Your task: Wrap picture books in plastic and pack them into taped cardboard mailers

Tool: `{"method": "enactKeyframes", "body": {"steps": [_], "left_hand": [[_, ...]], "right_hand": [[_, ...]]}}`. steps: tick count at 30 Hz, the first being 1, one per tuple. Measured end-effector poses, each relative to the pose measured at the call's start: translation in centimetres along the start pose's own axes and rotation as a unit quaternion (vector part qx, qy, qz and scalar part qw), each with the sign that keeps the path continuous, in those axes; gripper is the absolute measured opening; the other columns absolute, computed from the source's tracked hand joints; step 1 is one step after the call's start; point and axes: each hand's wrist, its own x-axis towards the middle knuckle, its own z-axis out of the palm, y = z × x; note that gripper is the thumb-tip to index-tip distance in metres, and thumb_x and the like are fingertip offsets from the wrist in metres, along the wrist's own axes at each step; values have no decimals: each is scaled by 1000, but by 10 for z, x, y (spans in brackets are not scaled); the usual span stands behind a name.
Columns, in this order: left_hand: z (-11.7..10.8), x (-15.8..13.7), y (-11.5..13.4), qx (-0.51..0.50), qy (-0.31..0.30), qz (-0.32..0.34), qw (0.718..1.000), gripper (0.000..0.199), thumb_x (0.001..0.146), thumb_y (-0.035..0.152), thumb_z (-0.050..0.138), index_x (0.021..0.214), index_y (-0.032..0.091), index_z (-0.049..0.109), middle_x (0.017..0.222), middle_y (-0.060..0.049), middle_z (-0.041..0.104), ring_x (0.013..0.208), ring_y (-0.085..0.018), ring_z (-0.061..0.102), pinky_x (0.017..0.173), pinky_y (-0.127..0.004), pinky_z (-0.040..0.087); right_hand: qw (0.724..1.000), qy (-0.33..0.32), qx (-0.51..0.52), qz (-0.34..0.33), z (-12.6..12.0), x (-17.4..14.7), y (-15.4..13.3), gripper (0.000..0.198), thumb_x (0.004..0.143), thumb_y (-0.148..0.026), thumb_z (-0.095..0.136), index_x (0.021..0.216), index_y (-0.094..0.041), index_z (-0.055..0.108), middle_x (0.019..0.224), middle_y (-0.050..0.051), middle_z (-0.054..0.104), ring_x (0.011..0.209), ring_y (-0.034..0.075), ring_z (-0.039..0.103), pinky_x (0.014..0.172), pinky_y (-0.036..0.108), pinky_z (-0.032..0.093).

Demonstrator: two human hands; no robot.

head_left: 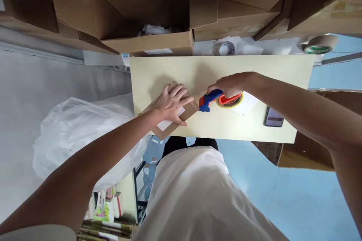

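A small brown cardboard box [192, 110] with a white label lies at an angle on the left part of the pale table [271, 71]. My left hand [173, 104] rests on top of it, fingers spread. My right hand [230, 84] grips a blue and red tape dispenser [210, 98] with a roll of tape in it. The dispenser's head is at the box's right corner; whether it touches cannot be told. White paper [246, 104] lies partly under the dispenser.
A phone [273, 117] lies on the table's right side. Behind stand large open cartons [147, 43] and tape rolls [227, 48], [321, 44]. At left is a white plastic bag [82, 131]. Another carton [305, 154] sits on the floor at right.
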Motion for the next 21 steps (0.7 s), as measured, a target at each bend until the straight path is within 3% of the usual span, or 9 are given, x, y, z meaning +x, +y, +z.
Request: {"method": "enactKeyframes", "body": {"steps": [4, 8, 12, 14, 16, 19, 21], "left_hand": [[0, -1, 1, 1, -5, -3, 1000, 100, 50, 69, 69, 136, 28, 40, 144, -14, 33, 133, -41, 17, 102, -57, 9], [-1, 1, -4, -7, -3, 9, 1000, 100, 52, 70, 68, 138, 29, 38, 146, -12, 31, 135, -40, 15, 104, -57, 6], [-1, -6, -4, -16, 29, 23, 999, 102, 55, 72, 64, 141, 26, 35, 152, -12, 22, 137, -41, 12, 107, -57, 1], [4, -18, 5, -17, 58, -30, 998, 106, 56, 74, 62, 143, 23, 31, 154, -15, 15, 137, -44, 10, 106, -60, -2], [12, -37, 18, -23, 89, -138, 986, 114, 55, 76, 62, 145, 18, 26, 154, -20, 8, 137, -47, 6, 104, -64, -2], [30, -63, 37, -54, 112, -309, 943, 125, 50, 76, 65, 147, 13, 17, 152, -26, 3, 136, -51, 1, 100, -68, 4], [40, -73, 42, -70, 113, -353, 926, 123, 51, 71, 68, 147, 16, 16, 152, -26, 4, 136, -51, 3, 99, -68, 6]], "right_hand": [[984, -24, -174, -20, 13, -15, -36, 26, 76, -35, 64, 100, -26, 69, 79, 1, 66, 85, 21, 60, 72, 31, 38], [987, -60, -143, -51, 11, -61, -65, 42, 69, -32, 70, 111, -31, 64, 85, 1, 64, 83, 20, 60, 71, 29, 40], [995, 17, -93, -15, -1, -114, -85, 57, 72, -37, 66, 127, -33, 53, 94, 3, 63, 82, 20, 59, 71, 29, 43], [994, 92, -54, 4, 4, -137, -87, 62, 73, -39, 65, 132, -34, 47, 98, 4, 62, 82, 20, 59, 72, 31, 45], [985, 170, 4, -5, 17, -154, -82, 66, 73, -37, 63, 136, -34, 42, 105, 5, 61, 88, 22, 59, 75, 34, 47], [961, 251, 108, -45, 45, -168, -70, 67, 77, -26, 53, 141, -34, 34, 108, 5, 58, 95, 23, 57, 79, 38, 49], [949, 279, 137, -56, 62, -171, -68, 68, 77, -19, 46, 141, -34, 33, 104, 6, 58, 92, 23, 57, 77, 39, 50]]}}
